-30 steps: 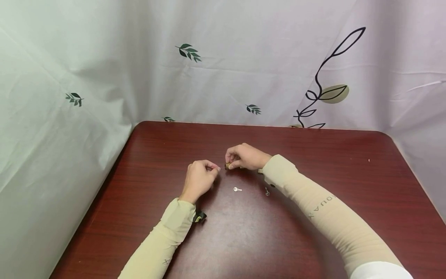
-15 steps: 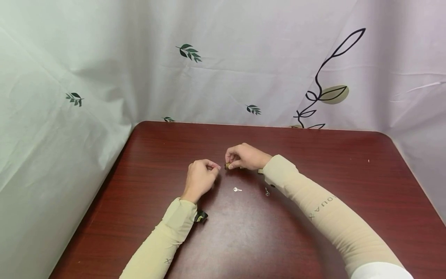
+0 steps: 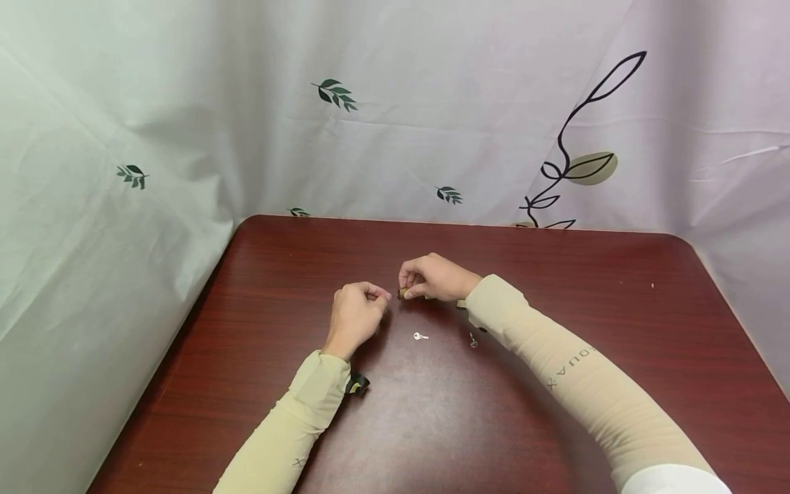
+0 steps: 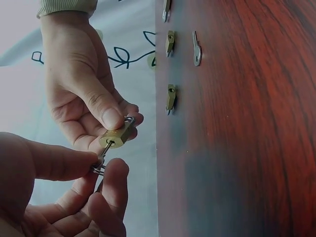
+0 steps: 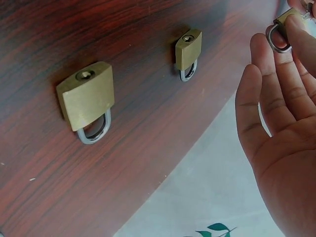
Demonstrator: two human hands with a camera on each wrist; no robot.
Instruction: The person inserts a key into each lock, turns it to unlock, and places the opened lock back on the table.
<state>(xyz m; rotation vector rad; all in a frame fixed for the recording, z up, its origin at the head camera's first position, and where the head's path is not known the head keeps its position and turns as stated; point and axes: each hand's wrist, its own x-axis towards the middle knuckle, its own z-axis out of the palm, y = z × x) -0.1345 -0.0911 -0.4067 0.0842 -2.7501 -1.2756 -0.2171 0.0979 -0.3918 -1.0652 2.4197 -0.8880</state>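
Observation:
Between finger and thumb, my right hand (image 3: 441,278) holds a small brass padlock (image 4: 120,134) with a silver shackle. My left hand (image 3: 355,314) pinches a small silver key (image 4: 105,152) by its head, where a wire ring (image 4: 98,170) shows. The key's blade reaches into the keyhole at the padlock's end; how deep it sits is hard to tell. Both hands are raised over the far middle of the table. In the right wrist view the padlock's shackle points towards my palm, and whether it is locked is unclear.
Two more brass padlocks, one nearer (image 5: 88,96) and one farther (image 5: 189,51) in the right wrist view, lie on the dark red table (image 3: 494,412). A loose silver key (image 3: 421,336) and another small metal piece (image 3: 473,340) lie nearer me. A leaf-print curtain (image 3: 382,151) hangs behind.
Both hands keep nearly the same place and grip. The left forearm has shifted very slightly to the right.

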